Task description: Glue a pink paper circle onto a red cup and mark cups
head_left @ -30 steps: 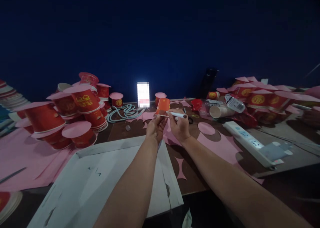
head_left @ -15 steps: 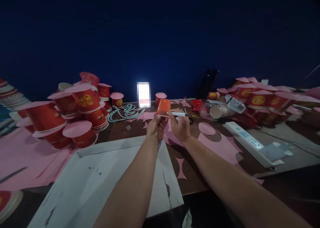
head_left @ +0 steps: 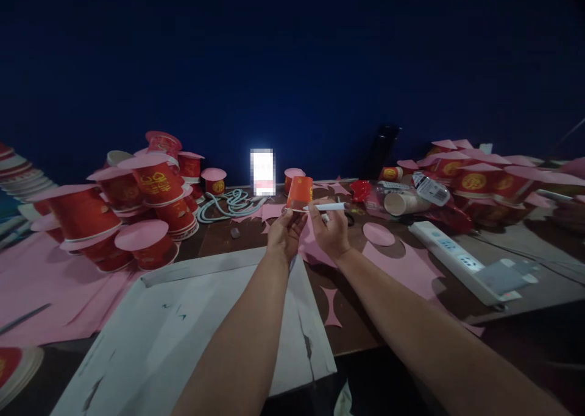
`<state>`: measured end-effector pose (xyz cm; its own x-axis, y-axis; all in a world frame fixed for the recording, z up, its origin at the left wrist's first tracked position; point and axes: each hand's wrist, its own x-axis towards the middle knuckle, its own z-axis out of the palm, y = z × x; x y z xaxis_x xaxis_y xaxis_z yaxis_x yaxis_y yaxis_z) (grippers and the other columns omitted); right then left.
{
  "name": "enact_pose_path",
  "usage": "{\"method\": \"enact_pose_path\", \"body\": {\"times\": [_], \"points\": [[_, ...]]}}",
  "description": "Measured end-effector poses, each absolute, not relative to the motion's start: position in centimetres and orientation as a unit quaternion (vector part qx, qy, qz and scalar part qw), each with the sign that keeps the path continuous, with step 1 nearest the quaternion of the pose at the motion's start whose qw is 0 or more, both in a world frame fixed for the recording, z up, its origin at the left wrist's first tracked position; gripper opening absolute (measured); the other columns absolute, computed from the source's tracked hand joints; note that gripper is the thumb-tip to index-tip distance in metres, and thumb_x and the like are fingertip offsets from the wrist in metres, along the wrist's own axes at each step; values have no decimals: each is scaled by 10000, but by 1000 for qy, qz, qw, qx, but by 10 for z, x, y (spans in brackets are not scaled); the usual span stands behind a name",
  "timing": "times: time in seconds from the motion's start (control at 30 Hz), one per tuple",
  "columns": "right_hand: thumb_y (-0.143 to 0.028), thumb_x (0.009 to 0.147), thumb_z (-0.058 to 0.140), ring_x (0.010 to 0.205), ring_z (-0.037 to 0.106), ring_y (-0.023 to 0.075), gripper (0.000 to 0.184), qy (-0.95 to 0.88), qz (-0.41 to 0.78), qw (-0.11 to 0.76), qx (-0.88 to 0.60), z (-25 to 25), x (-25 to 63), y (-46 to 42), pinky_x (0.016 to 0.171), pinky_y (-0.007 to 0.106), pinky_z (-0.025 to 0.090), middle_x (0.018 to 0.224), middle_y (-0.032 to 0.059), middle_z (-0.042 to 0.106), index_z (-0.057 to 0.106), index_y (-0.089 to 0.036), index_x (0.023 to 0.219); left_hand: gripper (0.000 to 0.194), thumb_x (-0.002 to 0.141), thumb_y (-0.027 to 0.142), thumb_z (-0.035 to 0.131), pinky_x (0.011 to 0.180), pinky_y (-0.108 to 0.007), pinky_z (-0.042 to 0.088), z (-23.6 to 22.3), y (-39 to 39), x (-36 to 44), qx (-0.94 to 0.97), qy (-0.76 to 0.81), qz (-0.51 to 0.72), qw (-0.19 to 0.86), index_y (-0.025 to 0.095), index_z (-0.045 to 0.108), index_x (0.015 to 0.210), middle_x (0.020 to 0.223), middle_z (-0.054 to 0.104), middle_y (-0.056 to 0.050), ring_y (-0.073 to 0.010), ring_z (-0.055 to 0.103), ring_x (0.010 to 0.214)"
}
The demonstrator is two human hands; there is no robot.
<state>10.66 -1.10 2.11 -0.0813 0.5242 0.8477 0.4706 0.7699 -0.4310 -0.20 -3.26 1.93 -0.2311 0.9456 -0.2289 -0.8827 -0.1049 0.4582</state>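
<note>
My left hand [head_left: 284, 236] is closed round the rim of an upside-down red paper cup [head_left: 299, 192], held up over the table. My right hand [head_left: 329, 230] grips a white pen-like stick [head_left: 326, 207] whose tip lies against the cup's rim. Under both hands lies pink paper [head_left: 315, 251] with cut shapes. A pink paper disc [head_left: 378, 234] rests just to the right of my right hand.
Piles of red cups capped with pink discs [head_left: 137, 209] stand at the left and at the right [head_left: 475, 178]. A white power strip [head_left: 452, 257] lies right. A white board [head_left: 183, 331] lies near me. A lit phone [head_left: 262, 172] and coiled cable [head_left: 228, 204] sit at the back.
The cup has tipped slightly more upright and risen a little in my left hand. The pen stays at the rim. Nothing else has moved.
</note>
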Motion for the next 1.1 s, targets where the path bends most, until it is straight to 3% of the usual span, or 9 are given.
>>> {"method": "enact_pose_path", "body": {"times": [0.23,0.63,0.8,1.1], "points": [[-286,903,504,926,620,213,163,-752,13,561,-347,22,106,-12,866,378,446,953,77,697,644,-206,930,70,799,65,572,819,-299,543,19,-32,-1,72,259,749,606,107,625,817,709,678,-54,-125,669,682],[-270,893,520,851,628,197,141,-764,5,552,-333,19,104,-13,835,367,445,884,58,697,647,-209,878,87,807,72,571,798,-253,542,17,-31,0,85,277,752,592,107,626,748,679,660,-37,-96,651,629],[-289,899,509,901,630,211,151,-742,15,585,-326,22,105,-13,864,378,458,897,66,695,640,-212,896,84,812,69,576,774,-245,552,20,-32,-1,65,265,754,597,104,629,757,701,672,-45,-106,666,660],[-396,906,461,671,614,171,268,-644,186,637,-379,16,112,3,646,310,507,735,38,654,624,-208,1006,88,853,105,546,754,-243,564,20,-31,-6,25,249,764,595,120,630,830,761,700,-57,-118,686,721]]}}
